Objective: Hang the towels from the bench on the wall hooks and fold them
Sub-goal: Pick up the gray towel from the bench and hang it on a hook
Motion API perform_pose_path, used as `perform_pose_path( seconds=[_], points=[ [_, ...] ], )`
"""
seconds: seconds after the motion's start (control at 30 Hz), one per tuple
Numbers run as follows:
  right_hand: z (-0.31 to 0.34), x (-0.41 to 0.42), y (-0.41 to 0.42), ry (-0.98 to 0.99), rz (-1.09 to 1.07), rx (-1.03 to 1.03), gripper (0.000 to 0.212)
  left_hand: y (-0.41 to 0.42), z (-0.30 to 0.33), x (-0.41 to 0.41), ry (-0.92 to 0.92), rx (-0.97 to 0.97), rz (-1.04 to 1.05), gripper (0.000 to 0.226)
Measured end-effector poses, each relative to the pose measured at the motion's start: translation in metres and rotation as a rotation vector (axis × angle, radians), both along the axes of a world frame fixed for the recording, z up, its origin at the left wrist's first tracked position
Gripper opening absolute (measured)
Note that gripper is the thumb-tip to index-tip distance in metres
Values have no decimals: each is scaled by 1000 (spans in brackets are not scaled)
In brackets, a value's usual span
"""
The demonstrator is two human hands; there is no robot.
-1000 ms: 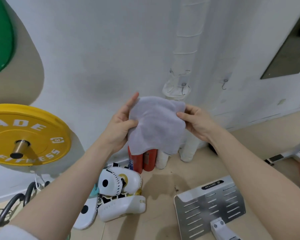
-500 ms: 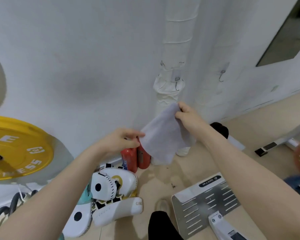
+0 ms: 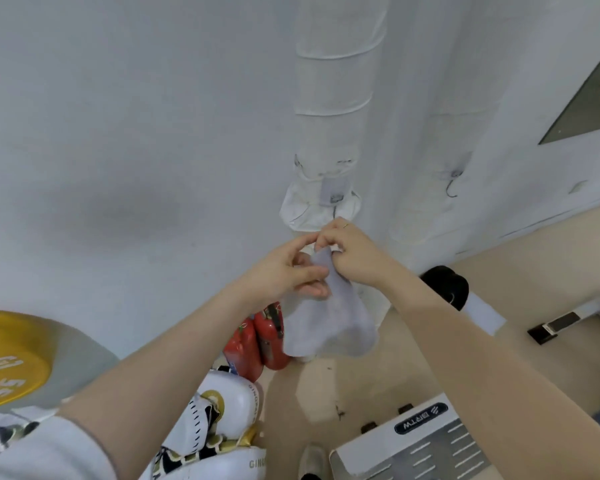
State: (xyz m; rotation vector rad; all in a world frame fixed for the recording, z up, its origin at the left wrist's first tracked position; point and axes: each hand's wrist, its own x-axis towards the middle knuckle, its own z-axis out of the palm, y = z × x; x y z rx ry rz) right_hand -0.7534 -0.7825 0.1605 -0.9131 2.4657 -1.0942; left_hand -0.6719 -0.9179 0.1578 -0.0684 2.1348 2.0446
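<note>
With both our left hand (image 3: 284, 271) and right hand (image 3: 352, 252) pinching the towel's (image 3: 329, 320) gathered top at centre frame, it is not yet hung — the nearest wall hook (image 3: 335, 199) waits at twelve o'clock.

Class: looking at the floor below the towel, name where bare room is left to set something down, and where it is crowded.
Free: the tan floor between the red extinguishers and the grey metal platform, and the stretch right of the black object along the wall. Crowded: the lower left, where white boxing pads pile beside the extinguishers and the yellow weight plate.
</note>
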Motion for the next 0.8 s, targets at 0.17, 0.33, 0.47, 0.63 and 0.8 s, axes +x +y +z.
perform_pose_path(
  seconds=[0.17,0.33,0.47,0.63,0.8],
  points=[
    [-23,-42,11,-140,19,-9,27,13,-21,-51,-52,-30,102,35],
    [-39,-82,33,-384,95,-113,23,15,-39,-89,-98,-97,61,18],
    [-46,-106,40,-422,86,-12,20,8,-48,-111,-149,-272,-109,20],
    [-54,-125,34,-427,-31,-46,16,-9,-57,-124,-199,-241,-118,9],
    [-57,-146,19,-464,-168,-200,6,-1,-57,-144,-86,-388,132,5]
  ],
)
